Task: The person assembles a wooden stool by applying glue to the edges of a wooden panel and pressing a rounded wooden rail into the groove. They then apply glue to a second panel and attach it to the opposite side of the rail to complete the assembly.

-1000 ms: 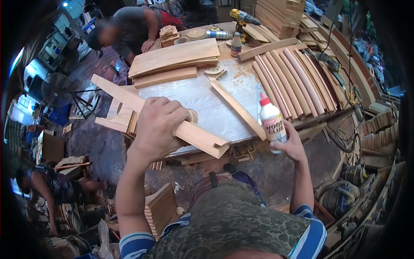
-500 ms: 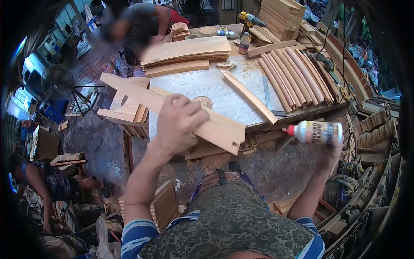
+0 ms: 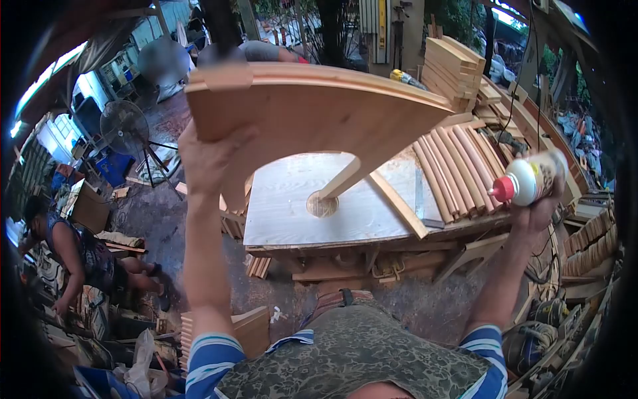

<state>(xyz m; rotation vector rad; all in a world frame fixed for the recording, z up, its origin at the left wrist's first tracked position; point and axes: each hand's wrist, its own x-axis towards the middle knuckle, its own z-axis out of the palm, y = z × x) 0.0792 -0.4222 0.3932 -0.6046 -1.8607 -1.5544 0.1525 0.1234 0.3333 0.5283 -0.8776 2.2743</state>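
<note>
My left hand (image 3: 207,163) is closed around the left end of a curved wooden panel (image 3: 306,123) with an arched cutout. The panel is held up tilted over the workbench, its long grooved edge uppermost. Part of my fingers is hidden behind the wood. Out to the right, my right hand (image 3: 541,209) grips a white glue bottle (image 3: 533,176) on its side, the red nozzle pointing left. A round wooden disc (image 3: 323,204) lies on the whitish board (image 3: 276,216) below the panel, beside a narrow wooden strip (image 3: 399,205).
Several curved wooden slats (image 3: 458,169) lie on the bench's right side, with stacked boards (image 3: 452,70) and a yellow drill (image 3: 407,78) behind. A standing fan (image 3: 124,126) is at left. One person (image 3: 80,256) bends at far left; another is partly hidden behind the panel.
My left hand has lifted and turned the wooden piece, so its broad face and arch now show. The glue bottle has moved up and right in my right hand. The camera view has tilted up.
</note>
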